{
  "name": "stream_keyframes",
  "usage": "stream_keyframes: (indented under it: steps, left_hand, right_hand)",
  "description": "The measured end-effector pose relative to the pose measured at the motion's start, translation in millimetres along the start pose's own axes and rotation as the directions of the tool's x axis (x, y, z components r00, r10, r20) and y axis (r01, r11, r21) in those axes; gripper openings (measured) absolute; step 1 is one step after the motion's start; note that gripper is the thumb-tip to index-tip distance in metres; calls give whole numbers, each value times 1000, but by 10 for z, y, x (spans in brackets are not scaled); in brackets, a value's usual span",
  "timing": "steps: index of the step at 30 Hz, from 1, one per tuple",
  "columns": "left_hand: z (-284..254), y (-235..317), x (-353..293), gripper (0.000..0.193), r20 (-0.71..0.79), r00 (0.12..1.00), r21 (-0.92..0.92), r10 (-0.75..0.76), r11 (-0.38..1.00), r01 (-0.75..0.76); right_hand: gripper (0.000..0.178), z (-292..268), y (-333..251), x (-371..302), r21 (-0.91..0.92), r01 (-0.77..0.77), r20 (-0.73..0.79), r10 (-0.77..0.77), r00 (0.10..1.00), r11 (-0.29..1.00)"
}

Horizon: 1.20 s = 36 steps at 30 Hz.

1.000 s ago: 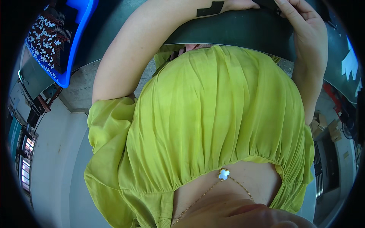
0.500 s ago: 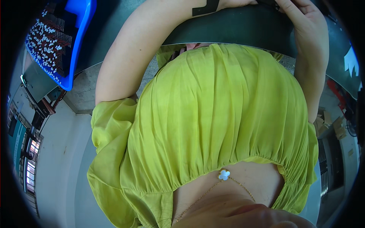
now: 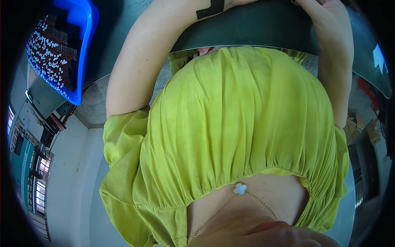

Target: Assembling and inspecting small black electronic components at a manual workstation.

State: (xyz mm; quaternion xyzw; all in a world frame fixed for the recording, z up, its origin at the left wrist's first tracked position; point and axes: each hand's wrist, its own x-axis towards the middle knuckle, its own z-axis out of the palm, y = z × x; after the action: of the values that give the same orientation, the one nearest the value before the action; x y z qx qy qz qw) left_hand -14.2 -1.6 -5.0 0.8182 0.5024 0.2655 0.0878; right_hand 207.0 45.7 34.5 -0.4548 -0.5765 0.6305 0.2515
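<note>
Head view: two, one left hand (image 3: 243, 1) and one right hand (image 3: 326, 9), over the tabletop (image 3: 255, 31), both cut off, grips I can't tell; one blue bin (image 3: 87, 39) sits well left of them.

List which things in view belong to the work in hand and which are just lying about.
In use:
- left hand and right hand, over the dark green tabletop; anything held is cut off at the upper edge

Apparently lying about:
- blue tray with small white pieces, left; its role is unclear
- jagged white sheet, right
- cardboard boxes, right
</note>
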Motion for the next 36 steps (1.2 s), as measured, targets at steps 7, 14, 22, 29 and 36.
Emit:
stream_keyframes:
  steps: [7,14,22,29,36]
  left_hand:
    - [-43,26,-39,38,18,1000,27,0,1000,-1]
    - [55,-25,-20,40,-86,995,-10,53,999,-54]
    - [-81,32,-20,41,4,1000,64,15,998,-15]
    - [-4,17,-4,42,12,999,-16,-34,999,34]
    - [-36,-1,-36,42,56,998,54,-26,998,23]
  right_hand:
    - [9,94,91,13,13,46,-19,-46,999,999]
    - [9,18,18,-5,-40,34,-15,-35,999,999]
    - [10,125,46,34,-85,65,-76,-72,995,994]
    - [11,162,57,-49,-145,72,-145,-93,985,987]
    - [12,201,125,-37,-357,120,-118,-172,978,926]
